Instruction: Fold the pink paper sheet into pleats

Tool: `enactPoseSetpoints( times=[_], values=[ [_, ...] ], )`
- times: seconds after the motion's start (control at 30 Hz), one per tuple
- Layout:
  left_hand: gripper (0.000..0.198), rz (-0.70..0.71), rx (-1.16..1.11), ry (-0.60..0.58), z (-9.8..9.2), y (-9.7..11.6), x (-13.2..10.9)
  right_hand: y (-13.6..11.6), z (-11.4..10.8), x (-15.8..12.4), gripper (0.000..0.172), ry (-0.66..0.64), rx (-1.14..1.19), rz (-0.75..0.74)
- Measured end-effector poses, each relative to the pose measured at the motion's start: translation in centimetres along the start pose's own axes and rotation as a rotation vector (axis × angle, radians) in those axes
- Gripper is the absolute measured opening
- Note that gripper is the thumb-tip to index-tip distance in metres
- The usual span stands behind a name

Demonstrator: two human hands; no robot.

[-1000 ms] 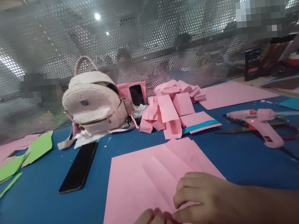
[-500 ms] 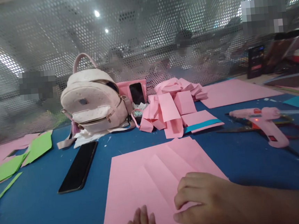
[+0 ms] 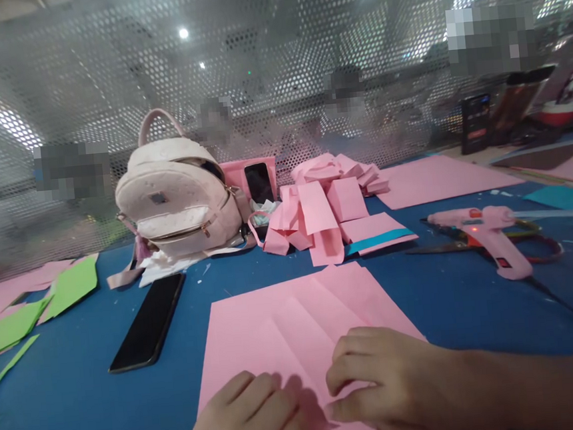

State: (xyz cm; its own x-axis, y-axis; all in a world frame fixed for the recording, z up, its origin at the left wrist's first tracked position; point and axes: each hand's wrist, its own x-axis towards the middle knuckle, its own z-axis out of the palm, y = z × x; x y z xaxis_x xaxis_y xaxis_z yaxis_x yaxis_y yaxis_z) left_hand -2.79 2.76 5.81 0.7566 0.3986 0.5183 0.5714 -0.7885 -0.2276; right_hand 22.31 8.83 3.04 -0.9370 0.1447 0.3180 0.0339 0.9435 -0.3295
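Observation:
Pink paper with slanting creases and a folded strip lies on the blue table before me. My left hand is over its near part, fingers curled inward at the fold; its fingertips are mostly hidden. My right hand rests on the paper's right side, thumb and bent fingers closed at the folded strip. Between the two hands a short edge of the fold shows.
A pink glue gun with a red light lies over scissors at right. Folded pink paper pieces, a pale backpack and a black phone lie beyond. Green paper is at left.
My left hand has come up and forward onto the paper, its fingers going from stretched out to curled. My right hand stays nearly in place at the fold. The view has shifted slightly.

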Motion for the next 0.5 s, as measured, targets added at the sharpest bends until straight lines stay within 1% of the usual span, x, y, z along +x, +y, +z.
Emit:
enactPoseSetpoints(
  times=[0.1, 0.17, 0.23, 0.3, 0.37, 0.47, 0.5],
  values=[
    [0.023, -0.07, -0.065, 0.058, 1.5, 0.5, -0.3, 0.0, 0.0, 0.0, 0.032, 0.015, 0.006, 0.005],
    [0.02, -0.178, -0.167, 0.124, 2.4, 0.6, -0.9, 0.1, -0.2, 0.0, 0.031, 0.014, 0.012, 0.011],
    [0.019, -0.269, -0.289, 0.112, 3.0, 0.6, -1.4, 0.1, -0.3, 0.0, 0.031, 0.004, 0.02, 0.016],
    [0.014, -0.285, -0.33, 0.05, 3.2, 0.4, -1.4, 0.2, -0.3, -0.1, 0.031, 0.005, 0.029, 0.017],
    [0.011, -0.271, -0.301, 0.043, 3.3, 0.4, -1.2, 0.3, -0.2, -0.1, 0.03, 0.009, 0.032, 0.019],
    [0.019, -0.282, -0.242, 0.11, 4.1, 0.6, -1.0, 0.6, 0.1, -0.2, 0.028, 0.009, 0.023, 0.031],
    [0.024, -0.283, -0.217, 0.151, 4.4, 0.7, -1.0, 0.7, 0.1, -0.2, 0.027, 0.007, 0.02, 0.039]
  ],
)
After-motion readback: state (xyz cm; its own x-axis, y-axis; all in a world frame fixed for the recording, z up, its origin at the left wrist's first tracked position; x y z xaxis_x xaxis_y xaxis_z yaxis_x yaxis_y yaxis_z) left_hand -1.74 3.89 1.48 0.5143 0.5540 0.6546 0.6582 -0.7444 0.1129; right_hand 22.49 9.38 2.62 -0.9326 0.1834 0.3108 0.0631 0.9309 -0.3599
